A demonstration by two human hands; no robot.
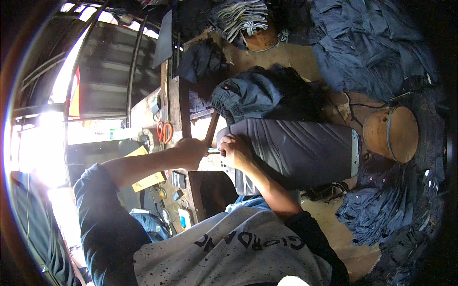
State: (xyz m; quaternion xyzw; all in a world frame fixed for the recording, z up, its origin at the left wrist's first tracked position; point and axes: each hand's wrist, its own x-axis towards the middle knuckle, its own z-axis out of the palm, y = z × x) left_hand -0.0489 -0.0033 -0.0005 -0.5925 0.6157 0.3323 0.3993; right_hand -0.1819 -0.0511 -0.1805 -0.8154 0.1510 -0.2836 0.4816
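Observation:
A long black padded seat (300, 152) with stitched lines lies in front of me, a pale strip along its far right end. My right hand (235, 151) is closed at the seat's left end, around a thin dark rod (214, 153) that points left. Just left of it, my left hand (190, 151) makes a fist on a brown wooden handle (212, 127) that slants up from it. The rod's left end reaches close to this fist; whether the two touch cannot be made out. The handle's far end lies near dark gathered cloth.
Orange-handled scissors (165, 132), yellow paper (148, 182) and small blocks (178, 179) lie on the bench at left. Dark trousers (257, 95) are heaped beyond the seat. A round brown drum (391, 135) stands at right, near piles of blue cloth (377, 202).

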